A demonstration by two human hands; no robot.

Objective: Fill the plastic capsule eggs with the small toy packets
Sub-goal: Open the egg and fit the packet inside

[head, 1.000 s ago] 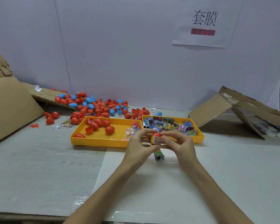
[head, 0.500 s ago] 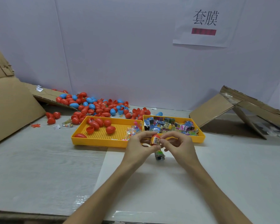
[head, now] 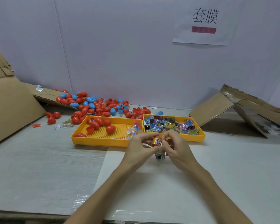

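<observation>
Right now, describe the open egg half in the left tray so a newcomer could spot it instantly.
Start at the left yellow tray, with the perforated floor. Among its red eggs, the open half alone shows a hollow mouth, facing up.

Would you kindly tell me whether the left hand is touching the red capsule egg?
Touching. The head view shows the left hand pinching the red capsule egg between its thumb and fingers, with no gap visible.
</observation>
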